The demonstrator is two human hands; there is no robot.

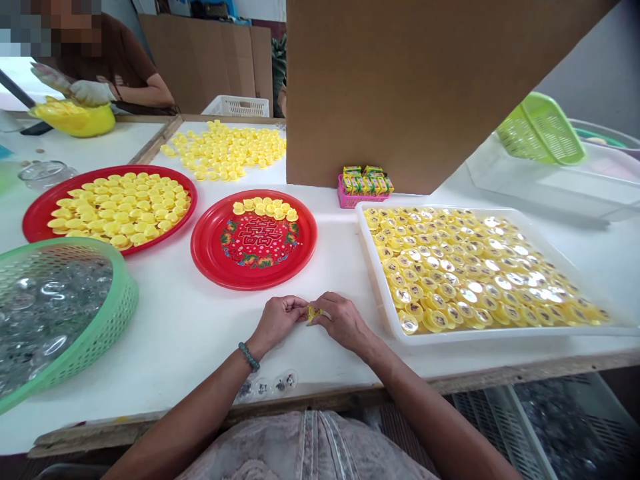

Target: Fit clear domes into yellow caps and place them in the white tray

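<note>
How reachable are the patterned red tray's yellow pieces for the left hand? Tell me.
Likely yes: the patterned red tray lies just beyond the left hand, with nothing standing in front of the yellow pieces, though its fingertips are at a small yellow piece.

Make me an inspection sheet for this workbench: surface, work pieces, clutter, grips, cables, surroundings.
Surface: white tabletop with a rough wooden front edge.
Job's things: small yellow piece in the fingers; patterned red plate with yellow pieces along its far side; white tray densely filled; printed clear discs near the front edge.
Clutter: pink basket of wrapped packets; loose yellow pieces towards the back.
Grips: left hand and right hand both pinch the small yellow piece.
Cables: nothing seen.
Surroundings: cardboard sheet behind; gloved co-worker at far left.
</note>
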